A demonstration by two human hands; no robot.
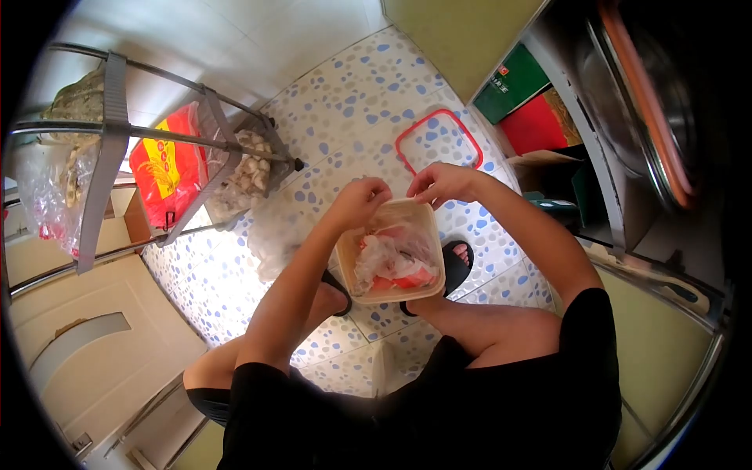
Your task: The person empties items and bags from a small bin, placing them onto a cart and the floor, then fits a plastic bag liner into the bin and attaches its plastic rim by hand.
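Observation:
A square, pale plastic container [389, 296] is in front of me between my legs. Inside it lie crumpled clear plastic bags [392, 258] with red print. My left hand [362, 202] is at its far left corner, with the fingers curled in at the rim. At the far right corner, my right hand [445, 185] pinches the rim between thumb and fingers. A clear lid with a red border [399, 144] lies on the floor just beyond my right hand.
At the left stands a wheeled rack [116, 133] holding a red and yellow package [168, 164] and bags of garlic-like bulbs [249, 160]. A translucent bag [274, 239] sits on the speckled tile floor [345, 94]. On the right, an open cabinet holds boxes [513, 84] and metal pans [650, 102].

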